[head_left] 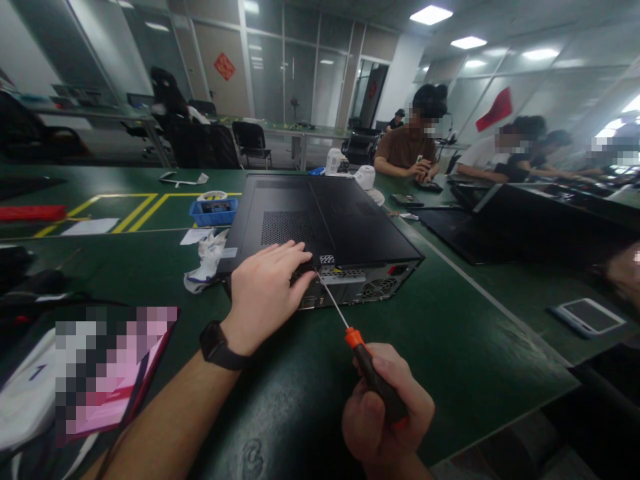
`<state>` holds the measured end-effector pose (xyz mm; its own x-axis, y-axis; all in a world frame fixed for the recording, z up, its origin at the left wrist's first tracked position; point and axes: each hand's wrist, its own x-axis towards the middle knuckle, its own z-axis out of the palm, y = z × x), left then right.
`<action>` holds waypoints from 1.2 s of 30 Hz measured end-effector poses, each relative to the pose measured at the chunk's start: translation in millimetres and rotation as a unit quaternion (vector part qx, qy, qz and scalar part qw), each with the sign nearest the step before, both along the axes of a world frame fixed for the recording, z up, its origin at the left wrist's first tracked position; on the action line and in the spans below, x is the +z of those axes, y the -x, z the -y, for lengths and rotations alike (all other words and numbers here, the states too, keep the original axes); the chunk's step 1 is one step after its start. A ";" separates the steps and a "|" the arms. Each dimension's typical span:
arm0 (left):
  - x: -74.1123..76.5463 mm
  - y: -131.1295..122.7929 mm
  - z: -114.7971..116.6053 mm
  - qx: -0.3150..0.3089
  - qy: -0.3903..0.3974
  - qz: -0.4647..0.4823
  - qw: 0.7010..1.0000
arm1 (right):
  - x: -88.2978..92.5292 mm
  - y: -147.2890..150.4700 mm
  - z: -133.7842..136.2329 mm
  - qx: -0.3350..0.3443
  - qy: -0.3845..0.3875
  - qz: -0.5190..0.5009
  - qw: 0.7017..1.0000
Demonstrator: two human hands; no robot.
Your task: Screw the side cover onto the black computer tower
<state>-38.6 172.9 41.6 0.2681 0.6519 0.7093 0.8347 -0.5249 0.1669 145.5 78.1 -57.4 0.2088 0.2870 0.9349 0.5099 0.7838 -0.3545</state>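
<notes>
A black desktop computer case (320,217) lies flat on the green table (450,333), its rear panel with a fan grille facing me. My left hand (267,293), a dark watch on its wrist, rests with fingers flat on the case's near edge. My right hand (387,413) is closed around the black and orange handle of a screwdriver (360,350). The thin shaft slants up and left, and its tip meets the rear panel just beside my left fingertips.
A blue parts bin (214,211), a tape roll and white gloves (207,260) lie left of the case. A phone (587,317) rests at the right. Other open black cases and several seated people are across the table. Yellow lines mark the tabletop on the left.
</notes>
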 end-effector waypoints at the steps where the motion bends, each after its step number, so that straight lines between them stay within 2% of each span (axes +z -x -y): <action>1: 0.1 -0.2 0.0 0.000 0.000 0.000 1.000 | -0.9 -0.9 0.1 -0.004 -0.003 0.002 1.000; 10: -1.4 0.5 -1.4 -0.004 -0.009 0.004 1.000 | -2.9 -5.4 0.4 -0.046 -0.008 0.019 0.999; 18: -2.0 0.4 -1.0 -0.005 -0.013 0.007 1.000 | 3.2 -3.7 -5.4 -0.036 -0.022 0.029 0.999; 22: -3.9 0.7 -1.8 -0.006 -0.013 0.007 1.000 | 9.1 -3.1 -6.3 -0.044 -0.027 0.031 0.998; 26: -1.0 -0.3 0.9 -0.012 0.004 0.020 1.000 | 24.3 0.2 -2.7 -0.029 -0.023 0.053 0.998; 29: 6.2 -2.8 12.0 -0.024 0.001 0.073 0.997 | 40.3 3.2 0.0 -0.020 -0.013 0.073 0.997; 32: 14.8 -6.7 32.5 -0.025 -0.007 0.160 0.987 | 52.5 3.2 0.2 -0.012 0.004 0.070 0.997; 34: 19.4 -9.8 48.6 -0.008 0.029 0.229 0.973 | 57.3 1.4 -0.8 0.004 0.014 0.075 0.997; 36: 21.8 -13.0 63.5 -0.009 0.118 0.283 0.952 | 60.8 -0.4 -2.0 0.016 0.018 0.083 0.996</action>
